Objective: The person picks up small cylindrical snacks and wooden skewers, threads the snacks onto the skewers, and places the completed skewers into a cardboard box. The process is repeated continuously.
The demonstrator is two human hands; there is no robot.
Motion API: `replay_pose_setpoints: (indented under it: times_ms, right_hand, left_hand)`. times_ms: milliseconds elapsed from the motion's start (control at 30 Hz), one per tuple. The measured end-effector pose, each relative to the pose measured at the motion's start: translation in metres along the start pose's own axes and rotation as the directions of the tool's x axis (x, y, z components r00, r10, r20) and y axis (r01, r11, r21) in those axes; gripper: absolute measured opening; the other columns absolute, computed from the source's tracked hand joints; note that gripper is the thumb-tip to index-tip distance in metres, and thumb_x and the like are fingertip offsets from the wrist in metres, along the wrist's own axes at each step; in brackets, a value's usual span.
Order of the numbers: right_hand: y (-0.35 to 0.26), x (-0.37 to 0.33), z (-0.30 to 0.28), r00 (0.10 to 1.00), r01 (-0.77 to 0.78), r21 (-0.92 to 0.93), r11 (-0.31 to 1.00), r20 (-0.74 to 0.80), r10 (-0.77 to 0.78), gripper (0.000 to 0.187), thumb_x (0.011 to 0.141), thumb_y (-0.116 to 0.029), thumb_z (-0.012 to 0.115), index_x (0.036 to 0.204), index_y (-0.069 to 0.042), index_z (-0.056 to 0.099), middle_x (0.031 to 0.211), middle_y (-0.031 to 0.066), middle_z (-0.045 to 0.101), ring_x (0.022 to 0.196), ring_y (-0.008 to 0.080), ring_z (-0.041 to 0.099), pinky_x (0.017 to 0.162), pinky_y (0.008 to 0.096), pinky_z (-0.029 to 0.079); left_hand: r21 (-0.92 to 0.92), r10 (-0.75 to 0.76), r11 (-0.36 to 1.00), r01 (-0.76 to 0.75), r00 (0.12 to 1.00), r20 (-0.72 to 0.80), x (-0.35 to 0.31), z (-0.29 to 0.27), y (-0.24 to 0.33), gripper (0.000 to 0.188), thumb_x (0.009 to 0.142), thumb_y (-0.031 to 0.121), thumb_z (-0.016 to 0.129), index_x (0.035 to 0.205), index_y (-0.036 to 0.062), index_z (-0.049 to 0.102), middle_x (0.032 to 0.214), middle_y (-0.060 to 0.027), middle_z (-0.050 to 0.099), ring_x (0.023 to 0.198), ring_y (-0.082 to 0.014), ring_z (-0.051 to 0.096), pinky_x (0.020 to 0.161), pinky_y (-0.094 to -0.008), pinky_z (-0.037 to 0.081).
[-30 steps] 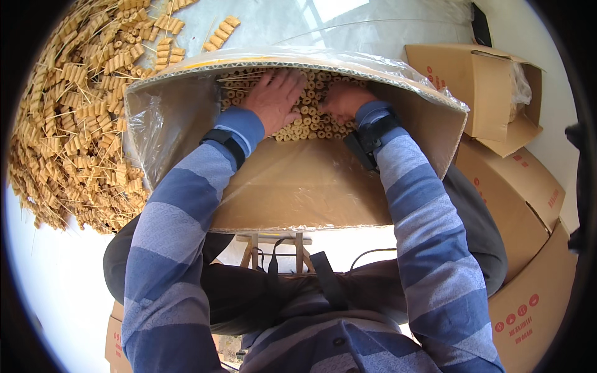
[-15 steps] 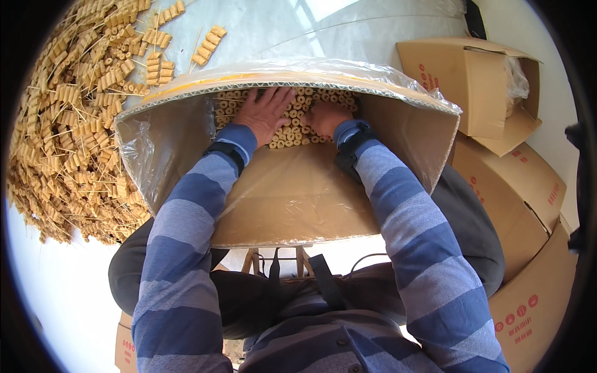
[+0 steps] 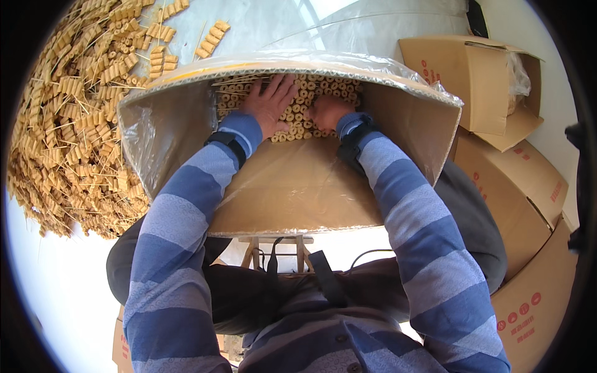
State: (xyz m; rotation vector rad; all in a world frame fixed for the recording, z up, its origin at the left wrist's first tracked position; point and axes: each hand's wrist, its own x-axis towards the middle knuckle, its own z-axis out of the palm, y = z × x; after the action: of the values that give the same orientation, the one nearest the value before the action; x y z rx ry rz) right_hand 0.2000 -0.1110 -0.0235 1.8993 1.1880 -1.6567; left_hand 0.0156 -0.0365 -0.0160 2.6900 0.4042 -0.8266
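Observation:
Both my arms reach down into an open cardboard carton (image 3: 298,186) lined with clear plastic (image 3: 142,146). Packed at its far end are skewers of golden-brown ring-shaped rolls (image 3: 299,129), their hollow ends facing up in close rows. My left hand (image 3: 268,107) lies on the left part of these skewers, fingers spread and pressing flat. To its right, my right hand (image 3: 328,114) rests on the rolls with its fingers curled in. Whatever those fingers may hold is hidden beneath the hand. Thin sticks (image 3: 239,81) show beside my left fingertips.
A large heap of loose skewers (image 3: 74,143) lies on the left, with a few stray skewers (image 3: 211,40) beyond the carton. On the right, an open carton (image 3: 479,81) sits above other cardboard boxes (image 3: 510,193). A wooden stool (image 3: 273,248) shows between my legs.
The view has shifted slightly. My left hand has its fingers a little wider apart and more sticks show by it. My right hand stays curled in nearly the same spot.

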Motion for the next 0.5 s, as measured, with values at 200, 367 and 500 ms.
replay_pose_setpoints:
  times_ms: [200, 367, 500]
  right_hand:
    - [0.0016, 0.0002, 0.009, 0.995, 0.035, -0.112, 0.993, -0.093, -0.046, 0.049, 0.1, -0.041, 0.051, 0.09, 0.002, 0.072, 0.08, 0.0158, 0.072, 0.08, 0.0302, 0.072, 0.08, 0.0431, 0.055]
    - [0.0001, -0.0032, 0.0107, 0.99, 0.014, -0.165, 0.986, -0.133, -0.036, 0.048, 0.1, -0.043, 0.051, 0.101, -0.001, 0.073, 0.099, 0.0181, 0.073, 0.096, 0.0348, 0.07, 0.085, 0.0465, 0.054]
    - [-0.0056, -0.0055, 0.0119, 0.979, 0.041, -0.202, 0.978, -0.186, -0.08, 0.046, 0.099, -0.043, 0.053, 0.109, -0.002, 0.072, 0.111, 0.019, 0.07, 0.102, 0.0355, 0.068, 0.088, 0.0471, 0.053]
  left_hand:
    - [0.073, 0.005, 0.997, -0.005, 1.0, -0.004, 0.0019, 0.0083, 0.0002, 0.092, 0.093, 0.06, 0.051, 0.16, 0.0111, 0.012, 0.166, -0.009, 0.016, 0.151, -0.0293, 0.015, 0.119, -0.0531, 0.02]
    - [0.043, 0.004, 0.999, -0.004, 1.0, -0.004, -0.0002, 0.0071, 0.0019, 0.091, 0.093, 0.06, 0.05, 0.16, 0.0106, 0.013, 0.166, -0.009, 0.013, 0.152, -0.0295, 0.012, 0.119, -0.0556, 0.021]
    - [0.08, -0.008, 0.997, 0.008, 1.0, -0.002, -0.002, 0.0014, 0.0039, 0.088, 0.096, 0.059, 0.047, 0.16, 0.0096, 0.013, 0.167, -0.0101, 0.011, 0.153, -0.0296, 0.009, 0.119, -0.0571, 0.018]
